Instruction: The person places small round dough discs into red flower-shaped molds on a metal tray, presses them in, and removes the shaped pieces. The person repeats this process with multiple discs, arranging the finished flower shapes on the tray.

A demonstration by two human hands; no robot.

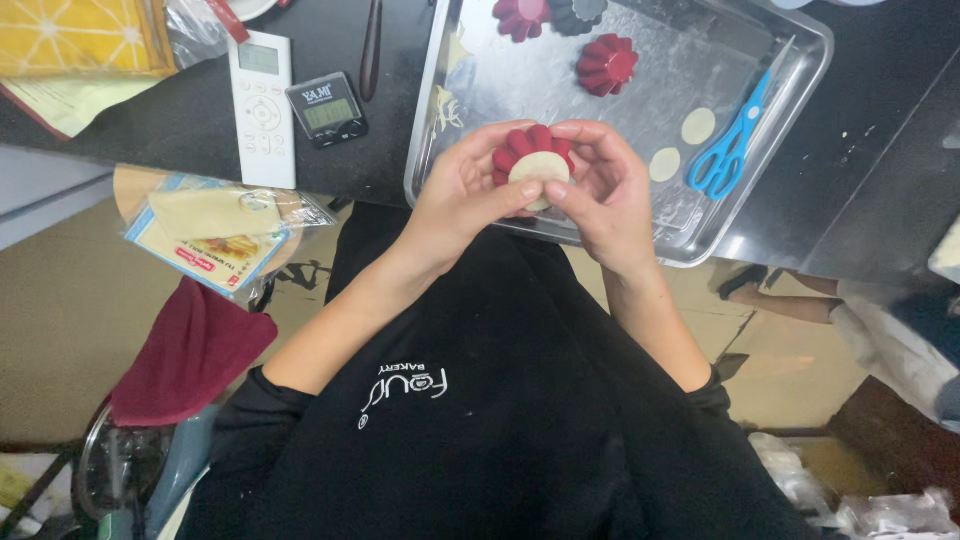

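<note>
Dark worktop [880, 130] beyond and right of the grip; tan floor [70, 310] below left; maroon cloth [190, 350] over a chair, lower left.

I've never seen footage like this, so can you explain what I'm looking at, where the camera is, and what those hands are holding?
There is no machine here. One camera, worn on a person's head, looks down at their own two bare hands above a black apron. The left hand and right hand together hold a red fluted mould with a pale round of dough pressed on it. Below lies a metal tray on a dark table, carrying another red mould, two dough discs, and blue scissors. Left of the tray sit a white remote and a small black timer.
</note>
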